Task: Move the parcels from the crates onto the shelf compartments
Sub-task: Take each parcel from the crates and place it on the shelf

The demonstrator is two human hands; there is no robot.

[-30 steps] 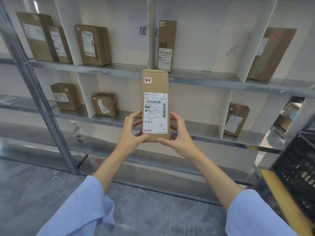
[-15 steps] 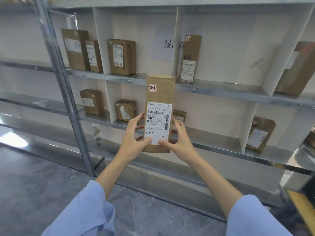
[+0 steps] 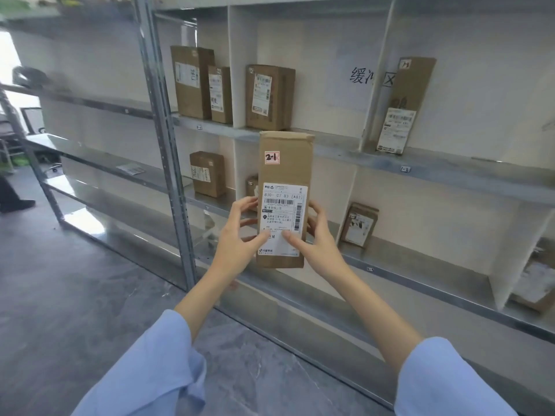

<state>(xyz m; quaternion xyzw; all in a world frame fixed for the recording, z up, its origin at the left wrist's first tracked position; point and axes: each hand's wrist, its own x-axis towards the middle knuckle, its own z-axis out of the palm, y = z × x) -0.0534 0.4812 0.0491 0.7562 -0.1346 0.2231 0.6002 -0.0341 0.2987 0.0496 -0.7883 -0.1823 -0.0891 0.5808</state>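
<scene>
I hold a tall brown cardboard parcel (image 3: 283, 172) upright in front of the shelf, its white shipping label and a small "2-1" sticker facing me. My left hand (image 3: 237, 238) grips its lower left edge, thumb on the label. My right hand (image 3: 315, 244) grips the lower right edge the same way. Behind the parcel runs the metal shelf (image 3: 435, 168) with white dividers (image 3: 241, 70). Most of a small parcel (image 3: 251, 187) on the middle level is hidden by the one I hold. No crate is in view.
Several brown parcels stand in the compartments: two at upper left (image 3: 192, 82), one beside them (image 3: 268, 97), a tall one (image 3: 404, 106) at upper right, others on the middle level (image 3: 207, 174) (image 3: 359, 225). A grey upright post (image 3: 163, 139) divides the shelf units. A person's foot (image 3: 15, 202) shows far left.
My view has swung left along the shelf, so the compartments have shifted right in the frame. The parcel stays upright in both hands, and my thumbs now lie on its label.
</scene>
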